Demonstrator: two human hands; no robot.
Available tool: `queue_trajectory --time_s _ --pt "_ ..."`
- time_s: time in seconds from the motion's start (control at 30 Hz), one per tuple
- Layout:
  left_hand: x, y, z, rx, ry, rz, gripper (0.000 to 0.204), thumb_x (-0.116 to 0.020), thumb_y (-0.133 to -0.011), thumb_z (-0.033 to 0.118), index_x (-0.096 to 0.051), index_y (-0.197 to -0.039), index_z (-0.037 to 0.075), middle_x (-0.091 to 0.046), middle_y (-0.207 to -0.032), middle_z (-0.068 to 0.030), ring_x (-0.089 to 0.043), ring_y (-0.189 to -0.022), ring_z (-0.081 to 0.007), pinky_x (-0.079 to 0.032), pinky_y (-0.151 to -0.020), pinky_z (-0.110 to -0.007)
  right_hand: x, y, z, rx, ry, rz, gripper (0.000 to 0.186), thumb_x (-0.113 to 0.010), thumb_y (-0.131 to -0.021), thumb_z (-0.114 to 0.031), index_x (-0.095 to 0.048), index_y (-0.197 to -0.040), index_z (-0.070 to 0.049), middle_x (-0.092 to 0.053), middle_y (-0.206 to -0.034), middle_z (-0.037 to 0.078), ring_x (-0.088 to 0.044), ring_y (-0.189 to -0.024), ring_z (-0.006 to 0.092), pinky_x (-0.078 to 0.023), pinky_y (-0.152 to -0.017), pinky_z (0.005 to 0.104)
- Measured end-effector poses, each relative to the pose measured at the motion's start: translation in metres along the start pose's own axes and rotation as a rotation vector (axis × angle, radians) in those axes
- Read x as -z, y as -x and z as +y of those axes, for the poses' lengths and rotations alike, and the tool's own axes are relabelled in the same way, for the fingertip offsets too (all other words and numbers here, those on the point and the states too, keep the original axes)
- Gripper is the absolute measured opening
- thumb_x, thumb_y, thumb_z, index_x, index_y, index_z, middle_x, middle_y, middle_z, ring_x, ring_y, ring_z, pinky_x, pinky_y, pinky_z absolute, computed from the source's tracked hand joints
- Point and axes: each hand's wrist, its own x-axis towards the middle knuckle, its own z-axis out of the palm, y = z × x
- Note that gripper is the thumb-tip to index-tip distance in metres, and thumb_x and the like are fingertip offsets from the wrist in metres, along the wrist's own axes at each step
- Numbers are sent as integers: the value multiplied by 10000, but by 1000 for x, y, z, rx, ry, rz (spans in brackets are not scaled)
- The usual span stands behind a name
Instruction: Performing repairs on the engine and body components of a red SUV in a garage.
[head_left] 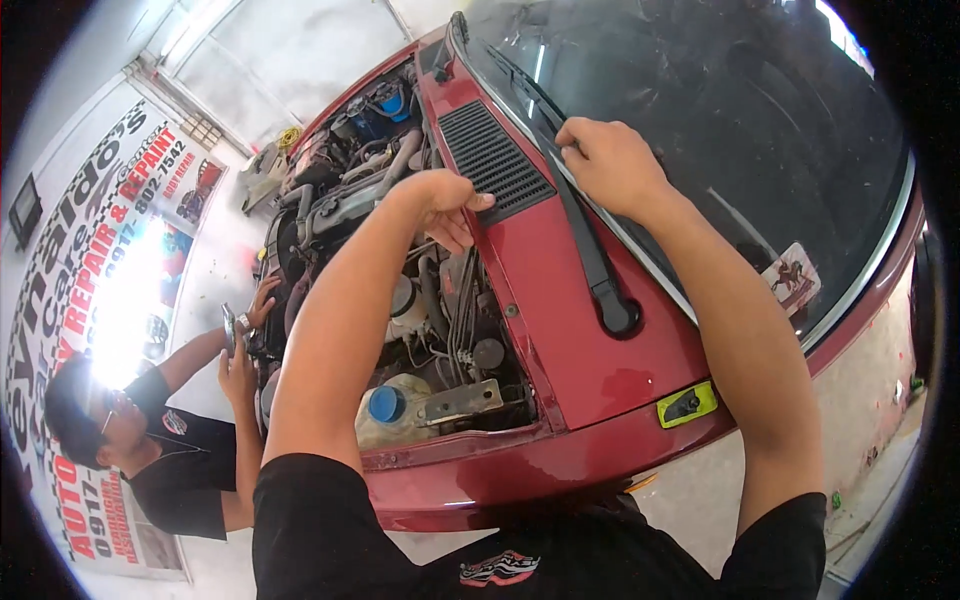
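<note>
My left hand (450, 205) reaches over the engine bay to the edge of a red cowl panel (625, 390). Its thumb lies on top beside a black vent grille (495, 155), and its fingers curl below the edge. At the base of the windshield (700, 110), my right hand (615, 165) is closed, with the bent fingertips at the black wiper arm (585, 235). The wiper arm runs down to a round pivot on the panel. Part of the fingers' hold is hidden behind the hand.
The open engine bay (350, 190) holds hoses, wiring and a reservoir with a blue cap (386, 404). At the left, another person (180, 450) leans in with a phone-like device (229, 325). A yellow-green piece (687, 404) sits on the fender. A printed banner (110, 250) hangs on the wall.
</note>
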Motion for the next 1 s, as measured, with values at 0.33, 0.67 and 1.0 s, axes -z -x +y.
queue_trajectory --time_s 0.33,0.67,1.0 --pt "3 -14 -6 3 48 -29 793 -774 -980 381 -421 -1477 -126 -585 -1278 -399 -687 -1103 -503 -609 -955 -627 -3 0 8 75 -110 89 231 -617 -962 -183 -736 -1099 -40 -757 -1052 227 -709 -1007 439 -550 -912 522" --pt "1 10 -3 -107 35 -51 671 -672 -1056 341 -469 -1414 -189 -620 -1233 -442 -730 -1032 -507 -649 -862 -597 4 5 0 -5 -141 24 242 -618 -968 -185 -732 -1116 -31 -758 -1046 228 -710 -1030 430 -549 -927 507" --pt "-11 -1 34 202 -349 42 664 -506 -1123 410 -558 -1266 -236 -697 -1188 -382 -752 -1029 -466 -681 -823 -545 1 -6 -5 26 -176 67 247 -624 -958 -188 -730 -1111 -25 -753 -1028 235 -710 -1022 434 -548 -917 503"
